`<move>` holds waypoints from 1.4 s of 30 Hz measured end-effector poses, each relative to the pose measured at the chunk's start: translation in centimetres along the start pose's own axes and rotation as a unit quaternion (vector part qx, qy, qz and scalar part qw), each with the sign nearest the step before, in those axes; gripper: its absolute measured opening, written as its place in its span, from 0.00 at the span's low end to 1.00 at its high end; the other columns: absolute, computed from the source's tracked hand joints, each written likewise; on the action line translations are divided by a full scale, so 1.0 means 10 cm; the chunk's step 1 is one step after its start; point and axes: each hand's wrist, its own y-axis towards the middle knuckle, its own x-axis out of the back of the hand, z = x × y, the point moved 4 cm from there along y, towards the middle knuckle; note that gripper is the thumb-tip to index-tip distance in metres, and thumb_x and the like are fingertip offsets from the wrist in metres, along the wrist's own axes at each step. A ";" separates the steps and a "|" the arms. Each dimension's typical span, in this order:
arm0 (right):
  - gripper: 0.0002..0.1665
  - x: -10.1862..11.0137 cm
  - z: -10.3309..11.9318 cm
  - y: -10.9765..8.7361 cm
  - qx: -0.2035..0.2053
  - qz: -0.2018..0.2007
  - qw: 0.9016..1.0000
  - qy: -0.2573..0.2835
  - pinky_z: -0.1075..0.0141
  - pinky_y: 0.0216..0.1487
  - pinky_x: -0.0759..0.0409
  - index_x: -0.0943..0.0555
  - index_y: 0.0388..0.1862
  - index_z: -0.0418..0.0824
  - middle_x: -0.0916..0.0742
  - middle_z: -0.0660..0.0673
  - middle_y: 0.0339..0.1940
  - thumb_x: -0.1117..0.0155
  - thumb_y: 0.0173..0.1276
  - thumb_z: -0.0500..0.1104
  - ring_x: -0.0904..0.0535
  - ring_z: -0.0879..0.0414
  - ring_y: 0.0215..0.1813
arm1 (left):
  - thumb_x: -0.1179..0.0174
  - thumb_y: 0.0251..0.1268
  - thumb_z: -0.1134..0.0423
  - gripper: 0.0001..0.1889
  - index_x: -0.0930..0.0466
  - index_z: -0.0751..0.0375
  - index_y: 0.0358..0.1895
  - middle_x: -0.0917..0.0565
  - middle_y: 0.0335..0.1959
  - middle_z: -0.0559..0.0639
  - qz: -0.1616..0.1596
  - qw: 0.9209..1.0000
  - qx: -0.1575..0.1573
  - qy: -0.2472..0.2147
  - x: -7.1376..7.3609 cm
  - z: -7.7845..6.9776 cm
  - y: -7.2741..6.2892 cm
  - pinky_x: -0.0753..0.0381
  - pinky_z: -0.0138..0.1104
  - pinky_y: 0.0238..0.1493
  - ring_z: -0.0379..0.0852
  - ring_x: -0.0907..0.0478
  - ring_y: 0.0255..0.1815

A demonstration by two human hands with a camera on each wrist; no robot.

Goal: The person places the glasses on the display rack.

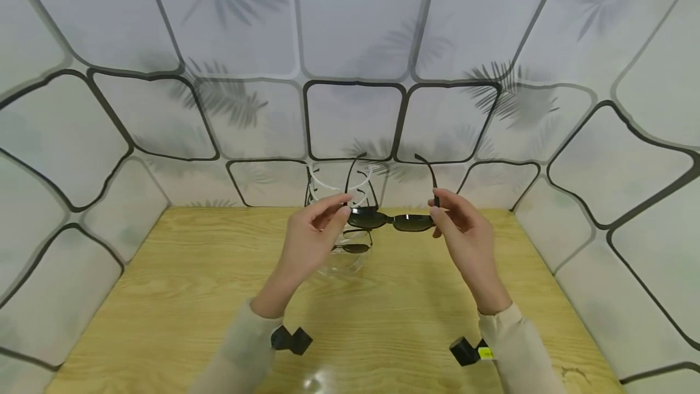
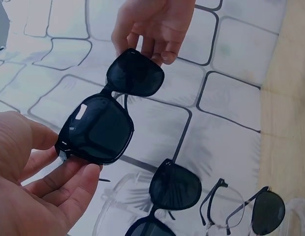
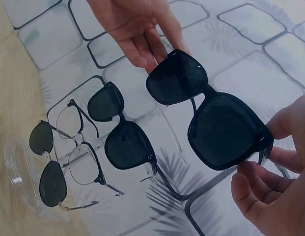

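Note:
A pair of black sunglasses [image 1: 412, 222] is held up in the air, its temples unfolded and pointing toward the wall. My left hand [image 1: 310, 235] pinches the left hinge end between thumb and fingers. At the opposite hinge end, my right hand [image 1: 466, 231] grips the frame the same way. Behind and below it stands a clear glasses stand [image 3: 14, 172], partly hidden by my left hand in the head view. On that stand sit another pair of dark sunglasses [image 3: 130, 145], clear-lens glasses [image 3: 86, 164] and, lowest, thin-framed sunglasses [image 3: 53, 184].
The stand rests on a light wood-grain table [image 1: 219, 297] near its back edge. A patterned wall covering [image 1: 352, 120] with dark outlines and leaf prints rises behind the table and along both sides. Small black devices [image 1: 292, 340] sit at both wrists.

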 end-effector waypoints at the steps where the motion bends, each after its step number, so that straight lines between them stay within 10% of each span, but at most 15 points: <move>1: 0.18 -0.03 0.01 0.02 0.005 0.004 1.000 0.003 0.70 0.36 0.16 0.16 0.65 0.41 0.10 0.53 0.48 0.35 0.78 0.39 0.18 0.61 0.30 | 0.37 0.77 0.66 0.15 0.14 0.62 0.62 0.10 0.42 0.59 -0.003 1.000 0.001 0.002 0.03 0.00 0.00 0.27 0.27 0.30 0.36 0.28 0.27; 14: 0.20 -0.41 0.04 0.25 0.014 0.060 0.998 0.019 0.68 0.36 0.15 0.18 0.67 0.38 0.13 0.33 0.55 0.35 0.78 0.37 0.17 0.64 0.38 | 0.36 0.75 0.69 0.15 0.14 0.66 0.61 0.12 0.38 0.65 -0.049 0.999 0.009 0.010 0.36 0.05 0.04 0.18 0.25 0.37 0.38 0.19 0.32; 42: 0.24 -0.77 -0.01 0.51 0.020 0.121 0.992 -0.007 0.68 0.35 0.18 0.21 0.72 0.42 0.14 0.35 0.61 0.37 0.81 0.43 0.18 0.57 0.38 | 0.37 0.76 0.69 0.15 0.14 0.67 0.61 0.10 0.42 0.67 -0.083 0.994 0.024 0.068 0.61 0.18 0.18 0.19 0.23 0.34 0.36 0.16 0.30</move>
